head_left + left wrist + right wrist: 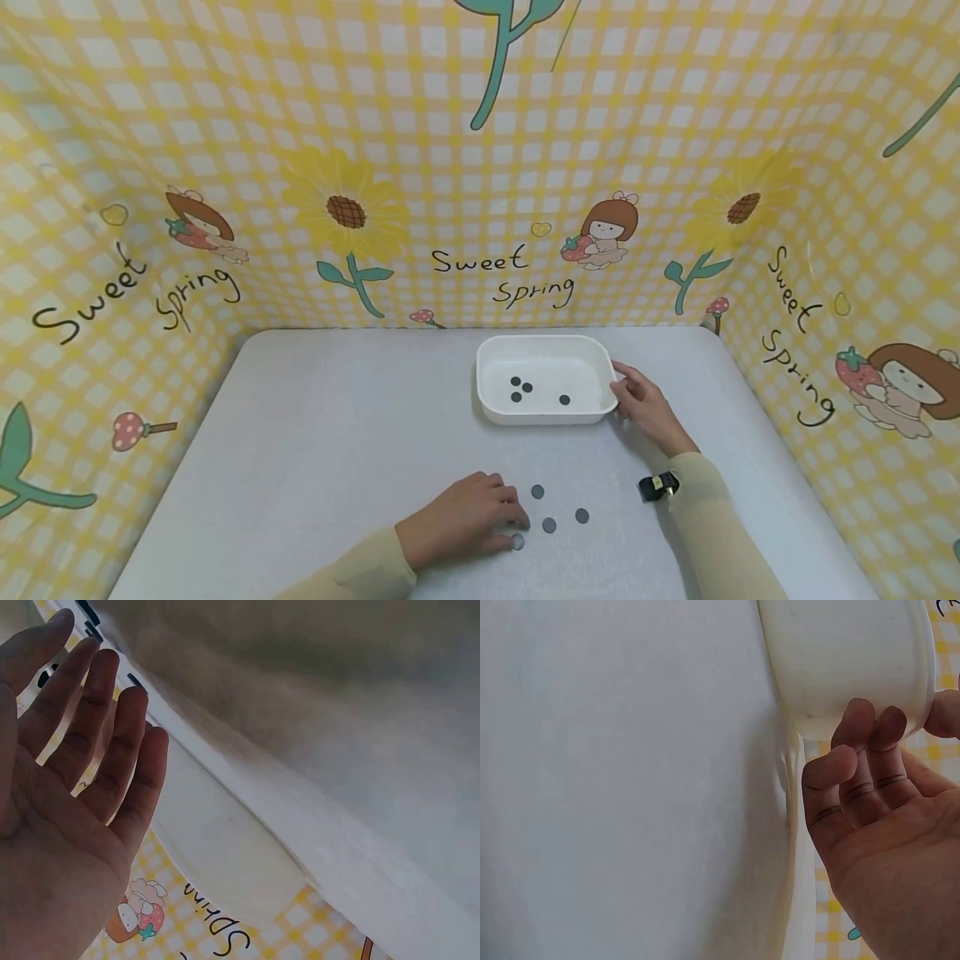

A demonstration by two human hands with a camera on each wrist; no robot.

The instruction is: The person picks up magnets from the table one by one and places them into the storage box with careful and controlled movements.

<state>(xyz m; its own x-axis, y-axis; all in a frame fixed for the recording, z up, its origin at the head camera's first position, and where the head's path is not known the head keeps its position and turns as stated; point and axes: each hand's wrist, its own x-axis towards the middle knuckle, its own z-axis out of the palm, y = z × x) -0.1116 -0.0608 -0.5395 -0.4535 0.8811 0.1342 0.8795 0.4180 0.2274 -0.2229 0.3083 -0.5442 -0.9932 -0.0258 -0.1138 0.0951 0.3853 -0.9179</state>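
Note:
A white rectangular tub (491,404) stands at the back of the table, with several dark round discs (527,387) on its floor. My right hand (647,408) holds the tub's right end, thumb at the rim and fingers against the outer wall; the right wrist view shows the fingertips (859,716) on that wall. Nearer the front, my left hand (476,518) lies low over the table, fingers loosely bent. A grey disc (517,542) is right at its thumb tip. Just right of this hand lie more grey discs (550,526), flat and apart from each other.
A small black device (660,486) is at the right wrist. The white table (315,433) has a rounded back edge. Yellow checked cloth (420,150) with printed flowers and figures walls the back and both sides.

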